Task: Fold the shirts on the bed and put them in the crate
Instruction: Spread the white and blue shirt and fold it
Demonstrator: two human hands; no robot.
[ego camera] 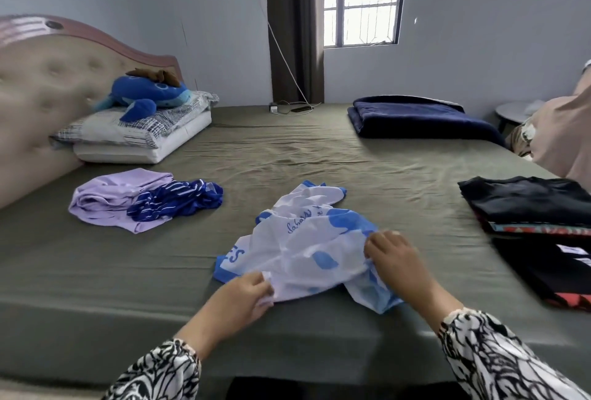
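White-blue shirt (pixel 307 249) crumpled at near edge of bed (pixel 287 150), unfolded. Left hand (pixel 246 297) pinches its near hem; right hand (pixel 396 259) grips its right side. Lilac shirt (pixel 105 198) & striped blue shirt (pixel 179 198) await, far left. Dark folded stack (pixel 531 204) at right. Crate not in view.

Long sleeves (pixel 499 358), black-and-white swirl print, gathered cuffs.

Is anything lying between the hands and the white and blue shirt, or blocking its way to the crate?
Nothing lies between them: the left hand and right hand both pinch the white and blue shirt directly. No crate is in view, so the way there cannot be judged.
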